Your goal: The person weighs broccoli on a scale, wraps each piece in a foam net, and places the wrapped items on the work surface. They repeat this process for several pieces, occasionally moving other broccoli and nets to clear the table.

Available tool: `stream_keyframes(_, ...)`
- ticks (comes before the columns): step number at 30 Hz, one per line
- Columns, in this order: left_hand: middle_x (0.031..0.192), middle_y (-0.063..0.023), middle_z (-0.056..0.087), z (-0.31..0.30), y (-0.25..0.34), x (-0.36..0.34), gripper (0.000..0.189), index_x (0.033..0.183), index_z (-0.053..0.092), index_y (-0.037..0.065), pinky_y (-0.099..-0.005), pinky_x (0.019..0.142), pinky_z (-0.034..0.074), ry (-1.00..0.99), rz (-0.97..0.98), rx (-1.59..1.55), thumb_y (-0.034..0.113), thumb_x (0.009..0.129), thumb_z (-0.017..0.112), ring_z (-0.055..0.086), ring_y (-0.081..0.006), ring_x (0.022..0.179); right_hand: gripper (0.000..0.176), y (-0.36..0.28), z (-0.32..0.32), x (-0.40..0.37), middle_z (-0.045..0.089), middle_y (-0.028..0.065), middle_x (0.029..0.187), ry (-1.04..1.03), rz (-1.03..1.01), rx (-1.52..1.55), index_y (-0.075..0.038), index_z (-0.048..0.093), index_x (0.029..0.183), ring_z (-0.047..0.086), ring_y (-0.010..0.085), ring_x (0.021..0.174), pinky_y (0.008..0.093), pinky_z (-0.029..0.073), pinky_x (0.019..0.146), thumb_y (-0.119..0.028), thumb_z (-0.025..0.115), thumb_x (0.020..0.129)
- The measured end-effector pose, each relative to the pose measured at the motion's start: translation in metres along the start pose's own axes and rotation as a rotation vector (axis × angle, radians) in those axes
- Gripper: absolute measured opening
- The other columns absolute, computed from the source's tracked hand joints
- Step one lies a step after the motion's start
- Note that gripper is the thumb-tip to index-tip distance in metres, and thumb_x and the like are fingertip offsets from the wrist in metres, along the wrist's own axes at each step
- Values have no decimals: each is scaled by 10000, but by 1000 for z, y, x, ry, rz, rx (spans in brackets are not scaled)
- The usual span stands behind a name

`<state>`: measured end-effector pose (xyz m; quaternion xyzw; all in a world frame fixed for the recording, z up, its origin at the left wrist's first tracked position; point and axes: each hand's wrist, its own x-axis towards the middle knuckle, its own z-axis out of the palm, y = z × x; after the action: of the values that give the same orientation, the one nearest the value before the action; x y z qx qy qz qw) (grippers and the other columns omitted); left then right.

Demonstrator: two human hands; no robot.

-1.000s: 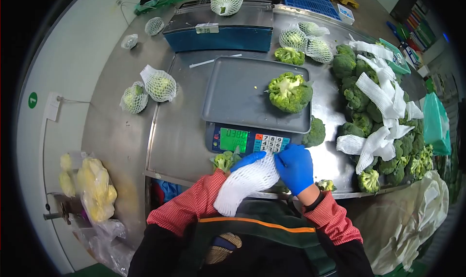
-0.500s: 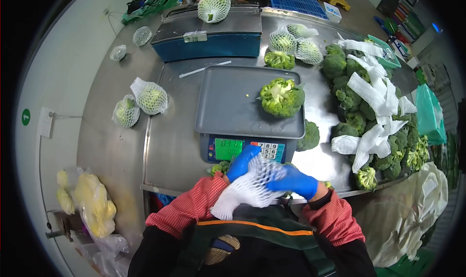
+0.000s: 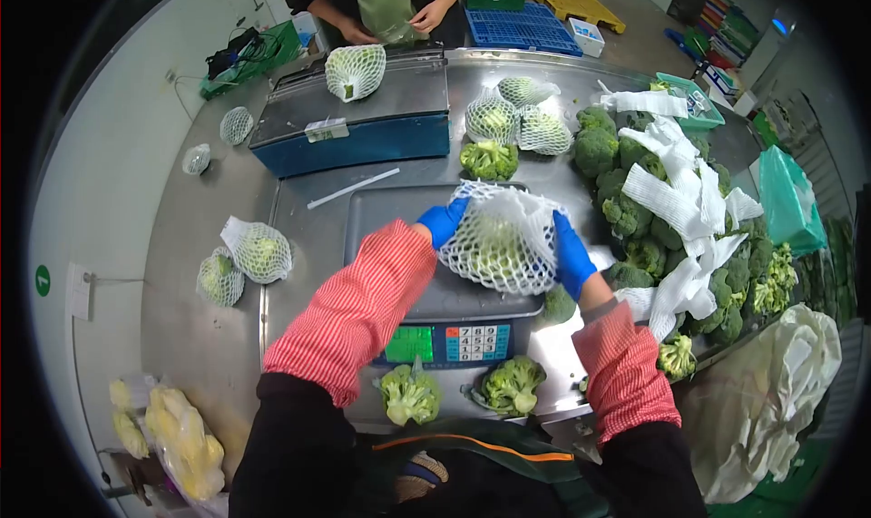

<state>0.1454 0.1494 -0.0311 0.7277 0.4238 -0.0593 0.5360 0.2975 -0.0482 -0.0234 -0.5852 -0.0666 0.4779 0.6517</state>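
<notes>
From the head camera's view, looking down past the person's arms, I see both blue-gloved hands busy over the scale. The left hand (image 3: 443,223) has its fingers closed on the left edge of a white foam net (image 3: 464,262). The right hand (image 3: 573,255) grips the net's opposite side, its fingers partly hidden by the mesh. Between them the net is spread around a head of broccoli (image 3: 501,237), whose pale green shows through the holes. All of it is above the grey pan (image 3: 386,214), toward its right side; whether the broccoli touches the pan, I can't tell.

The scale's green display (image 3: 410,344) is lit but too blurred to read, with a keypad (image 3: 477,343) beside it. Just in front of these lie two bare florets, a left broccoli (image 3: 410,394) and a right broccoli (image 3: 513,385). Over on the left, a pair of netted heads (image 3: 260,252) lean together on the steel table (image 3: 195,337). Beyond the pan sits another bare head (image 3: 489,161), near three netted ones (image 3: 544,131). To the right, loose white nets (image 3: 670,196) are strewn across a broccoli pile (image 3: 624,214). Across the table, behind a blue-sided box (image 3: 363,144), a co-worker's hands (image 3: 426,17) hold something clear.
</notes>
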Motion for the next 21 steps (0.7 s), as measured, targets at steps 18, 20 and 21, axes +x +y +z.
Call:
stream_keyframes(18, 1233, -129, 536, 64, -68, -251, 404, 1279, 436, 26, -375, 984, 402, -511, -191, -1583, 259, 955, 376, 531, -241, 1119, 392, 57, -11, -197, 508, 90, 1258, -477, 370, -25, -15, 457, 1260, 522, 169, 1091, 301, 425, 933, -231, 468, 932)
stream_keyframes(20, 1254, -116, 516, 77, -81, -240, 388, 1262, 432, 17, -382, 1021, 364, -564, 4, -1666, 233, 943, 385, 494, -240, 1166, 423, 65, -11, -202, 466, 86, 1302, -675, 102, -321, -27, 430, 1286, 473, 172, 1149, 305, 402, 960, -129, 539, 890)
stream_keyframes(21, 1240, -113, 526, 85, -84, -231, 380, 1254, 442, 20, -384, 1019, 366, -548, 78, -1690, 232, 945, 381, 497, -237, 1162, 482, 70, -13, -198, 492, 93, 1274, -632, 144, -165, -20, 419, 1291, 496, 171, 1123, 307, 411, 952, -55, 589, 841)
